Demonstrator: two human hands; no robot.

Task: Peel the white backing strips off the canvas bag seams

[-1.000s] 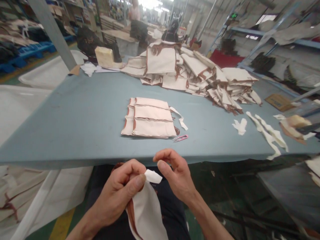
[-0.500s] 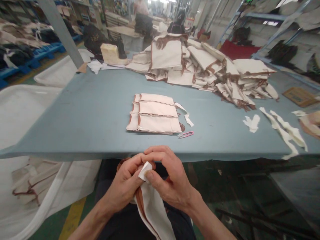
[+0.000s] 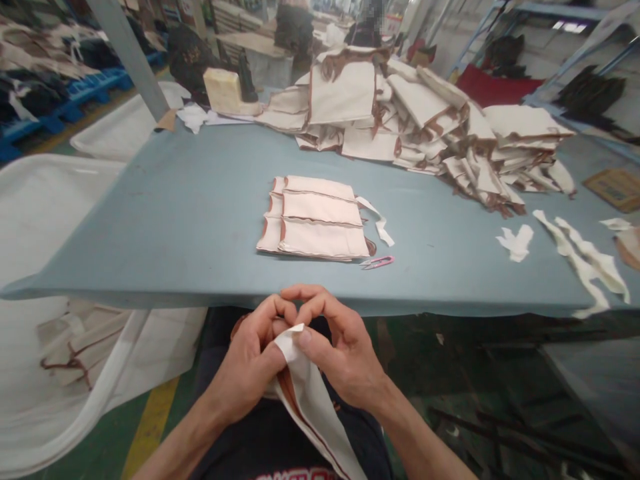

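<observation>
Below the table's front edge, my left hand (image 3: 247, 363) and my right hand (image 3: 340, 347) both pinch the top corner of a cream fabric piece with brown trim (image 3: 313, 407). The piece hangs down over my lap. Both hands have their fingers curled closed on the cloth, thumbs pressed on its folded white tip. On the blue-grey table (image 3: 165, 220) ahead lies a neat stack of like cream pieces (image 3: 315, 219). A small pink thread snipper (image 3: 377, 261) rests at the stack's right front corner.
A large loose heap of cream and brown fabric pieces (image 3: 425, 120) fills the table's back right. White scraps (image 3: 580, 257) lie at the right. A white bin (image 3: 55, 220) holding fabric stands on my left. A cream block (image 3: 223, 90) sits at the back.
My right hand came in from apart and closed on the fabric tip beside my left thumb. Both hands now hold the corner close together; the view tilted slightly down.
</observation>
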